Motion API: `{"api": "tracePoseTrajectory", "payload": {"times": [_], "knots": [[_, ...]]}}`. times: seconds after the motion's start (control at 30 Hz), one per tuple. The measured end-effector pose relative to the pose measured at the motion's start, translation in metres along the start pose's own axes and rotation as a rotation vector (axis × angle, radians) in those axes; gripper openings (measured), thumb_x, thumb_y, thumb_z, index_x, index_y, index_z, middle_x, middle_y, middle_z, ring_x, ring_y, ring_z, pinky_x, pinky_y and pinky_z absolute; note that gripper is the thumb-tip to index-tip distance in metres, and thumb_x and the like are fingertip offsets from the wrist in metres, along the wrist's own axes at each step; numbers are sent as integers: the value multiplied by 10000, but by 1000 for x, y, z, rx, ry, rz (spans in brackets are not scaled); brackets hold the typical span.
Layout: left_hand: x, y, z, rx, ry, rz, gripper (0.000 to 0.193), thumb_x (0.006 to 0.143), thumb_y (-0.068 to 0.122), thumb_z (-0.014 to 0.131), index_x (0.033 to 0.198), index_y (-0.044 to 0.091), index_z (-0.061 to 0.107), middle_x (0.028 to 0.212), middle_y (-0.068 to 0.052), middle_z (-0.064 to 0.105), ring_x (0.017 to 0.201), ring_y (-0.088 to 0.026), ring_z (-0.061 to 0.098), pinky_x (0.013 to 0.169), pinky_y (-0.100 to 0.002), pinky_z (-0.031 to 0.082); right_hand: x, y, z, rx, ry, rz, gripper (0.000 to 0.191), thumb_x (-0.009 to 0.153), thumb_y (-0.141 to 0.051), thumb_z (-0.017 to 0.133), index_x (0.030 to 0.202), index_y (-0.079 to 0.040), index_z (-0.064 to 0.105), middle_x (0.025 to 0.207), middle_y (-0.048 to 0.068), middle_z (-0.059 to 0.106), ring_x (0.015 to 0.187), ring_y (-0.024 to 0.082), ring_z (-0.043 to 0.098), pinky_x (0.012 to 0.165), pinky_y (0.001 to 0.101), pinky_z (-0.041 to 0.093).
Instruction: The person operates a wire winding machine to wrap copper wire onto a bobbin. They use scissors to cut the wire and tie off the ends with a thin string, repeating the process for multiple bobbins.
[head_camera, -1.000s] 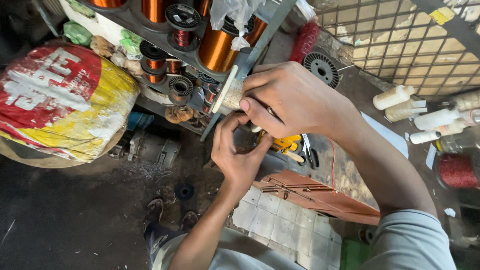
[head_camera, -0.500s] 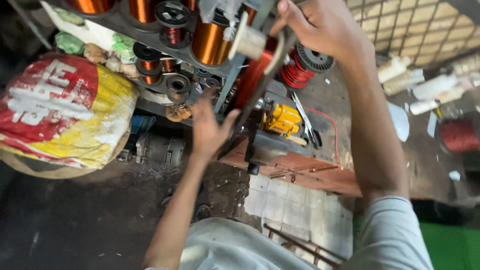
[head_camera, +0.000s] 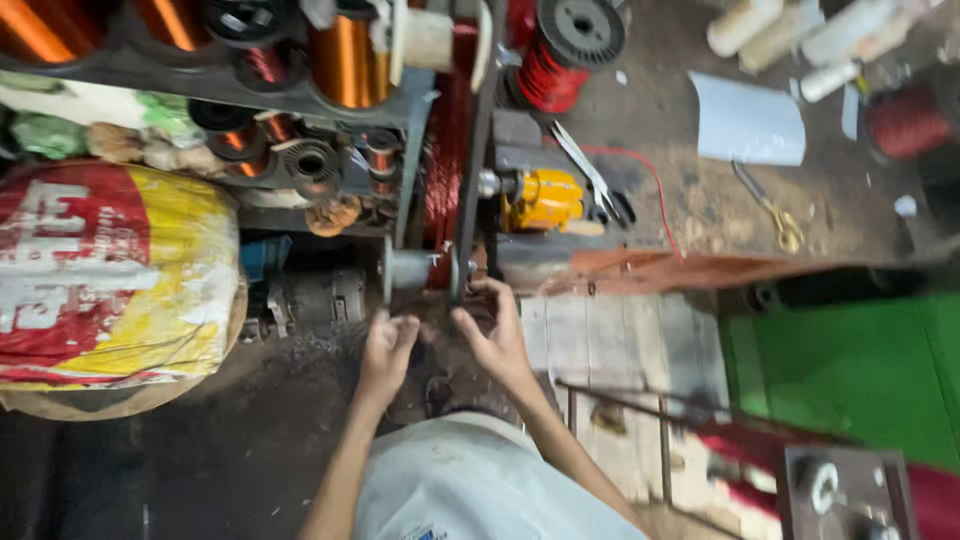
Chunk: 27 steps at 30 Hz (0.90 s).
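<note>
At frame centre, the loosely curled left hand (head_camera: 388, 345) and right hand (head_camera: 492, 335) touch a grey metal spindle (head_camera: 405, 269); the shelf (head_camera: 200, 80) above holds copper wire spools (head_camera: 345, 60).

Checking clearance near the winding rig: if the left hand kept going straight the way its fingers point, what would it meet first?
Probably the grey flanged hub just beyond the left hand, on the dark upright bar. Depth is unclear, so it may pass just below.
</note>
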<state>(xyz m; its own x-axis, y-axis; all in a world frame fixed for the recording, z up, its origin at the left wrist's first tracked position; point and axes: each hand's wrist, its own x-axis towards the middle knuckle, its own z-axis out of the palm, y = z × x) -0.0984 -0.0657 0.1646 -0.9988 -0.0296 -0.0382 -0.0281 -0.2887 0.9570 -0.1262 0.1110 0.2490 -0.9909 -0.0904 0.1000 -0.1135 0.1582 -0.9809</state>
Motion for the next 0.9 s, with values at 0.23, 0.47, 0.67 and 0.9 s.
{"api": "tracePoseTrajectory", "payload": {"times": [0.23,0.47,0.67,0.9], "knots": [[-63,15,5,428,124,204,323,1080,269,546,1293,80,698,834,-61,636,708,-145,595,626,-307,495,-17,30,-6,350,-180,261,702,934,-326,747,1451,-44,365,1338,95,532,1282,175,530,1045,329,478],[-51,23,11,523,146,131,257,1048,251,528,1128,90,712,735,-18,649,596,-122,609,559,-286,473,-29,-13,-20,443,-256,357,795,903,-549,685,1459,-5,517,1267,76,643,1120,143,614,969,317,499],[-24,18,10,487,70,-27,274,1071,283,492,1057,70,664,728,-26,584,621,-122,522,561,-289,430,20,-62,-117,161,-209,-278,486,1073,-436,493,1296,-28,635,1142,81,706,1053,183,703,974,358,560],[-3,-17,2,385,60,18,303,1101,294,488,1044,39,642,786,-46,605,692,-119,527,639,-295,462,129,10,-198,-1114,-76,-286,229,829,-104,654,1013,14,588,1000,260,641,941,458,616,791,504,490]]}}
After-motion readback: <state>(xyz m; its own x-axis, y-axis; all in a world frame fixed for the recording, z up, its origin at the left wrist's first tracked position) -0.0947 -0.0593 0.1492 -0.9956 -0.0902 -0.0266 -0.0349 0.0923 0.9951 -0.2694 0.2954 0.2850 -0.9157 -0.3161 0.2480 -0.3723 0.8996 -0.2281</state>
